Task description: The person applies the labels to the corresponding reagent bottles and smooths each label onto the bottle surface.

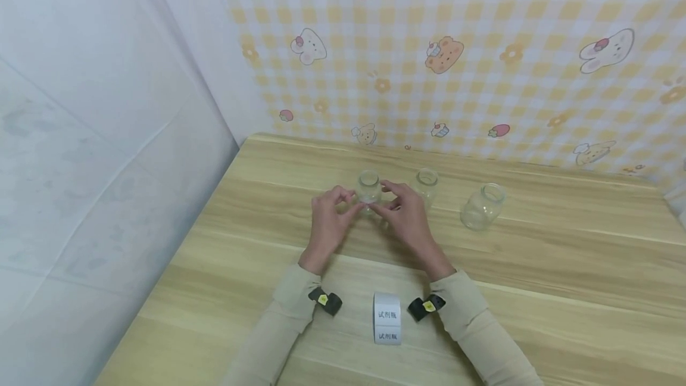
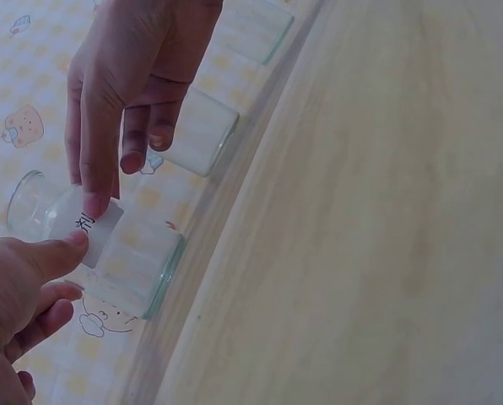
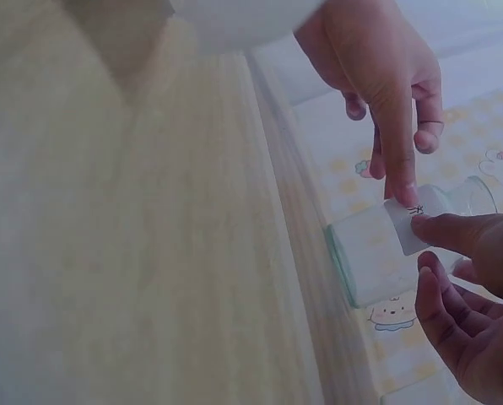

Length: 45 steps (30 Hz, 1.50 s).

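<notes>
A clear glass bottle (image 1: 368, 182) stands upright toward the back of the table, between both hands. A white label (image 2: 108, 228) with black print lies across its front, partly hidden by the thumbs. My left hand (image 1: 330, 222) holds the bottle from the left, thumb tip on the label and bent fingers by the glass. From the opposite side my right hand (image 1: 405, 213) does the same, its thumb (image 3: 446, 232) pressing the label beside the left thumb. Both thumb tips nearly meet on the label in the wrist views.
Right of the hands stand a second glass bottle (image 1: 427, 180) and a third glass bottle (image 1: 482, 207). A strip of printed white labels (image 1: 387, 319) lies on the wooden table (image 1: 214, 290) between the forearms. A yellow checked cloth (image 1: 396, 100) hangs behind; a pale wall is at left.
</notes>
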{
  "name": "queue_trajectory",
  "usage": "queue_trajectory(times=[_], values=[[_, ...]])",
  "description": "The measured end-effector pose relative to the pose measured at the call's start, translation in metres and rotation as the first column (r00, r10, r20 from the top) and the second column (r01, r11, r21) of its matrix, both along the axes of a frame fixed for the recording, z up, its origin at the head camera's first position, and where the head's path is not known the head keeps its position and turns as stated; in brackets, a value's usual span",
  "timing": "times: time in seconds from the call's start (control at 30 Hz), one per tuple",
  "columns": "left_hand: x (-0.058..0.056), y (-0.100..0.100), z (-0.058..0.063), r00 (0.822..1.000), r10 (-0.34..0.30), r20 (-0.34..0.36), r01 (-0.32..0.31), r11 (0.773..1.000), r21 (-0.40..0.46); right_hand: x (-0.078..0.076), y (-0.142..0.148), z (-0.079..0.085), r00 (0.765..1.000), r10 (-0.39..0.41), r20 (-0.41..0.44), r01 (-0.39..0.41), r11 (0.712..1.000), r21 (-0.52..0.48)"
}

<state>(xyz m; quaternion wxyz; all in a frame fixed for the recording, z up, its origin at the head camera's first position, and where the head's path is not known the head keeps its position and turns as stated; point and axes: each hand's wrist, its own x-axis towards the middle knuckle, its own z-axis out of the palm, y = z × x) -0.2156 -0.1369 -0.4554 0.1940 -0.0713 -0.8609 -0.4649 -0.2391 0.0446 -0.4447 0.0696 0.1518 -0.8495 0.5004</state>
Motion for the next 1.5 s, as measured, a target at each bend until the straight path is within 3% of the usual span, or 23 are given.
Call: queue_trajectory(times=[0.57, 1.23, 1.37, 1.5], values=[[-0.0026, -0.0019, -0.0029, 0.997, -0.050, -0.051, 0.049, 0.999, -0.008, -0.0019, 0.0049, 0.0014, 1.000, 0.008, 0.004, -0.008, 1.000, 0.013], [-0.0020, 0.0006, -0.0038, 0.999, -0.037, 0.008, 0.037, 0.999, 0.010, -0.0032, 0.0055, 0.0001, 0.999, -0.014, 0.030, 0.014, 1.000, 0.011], [-0.0011, -0.0014, -0.0023, 0.999, -0.028, 0.043, 0.027, 0.999, 0.020, -0.0033, 0.0066, -0.0001, 0.998, -0.008, 0.055, 0.007, 1.000, 0.017], [0.0015, -0.0081, 0.0018, 0.985, 0.026, 0.171, -0.031, 0.999, 0.026, -0.0016, 0.0080, 0.0007, 0.997, 0.008, 0.080, -0.009, 1.000, 0.022]])
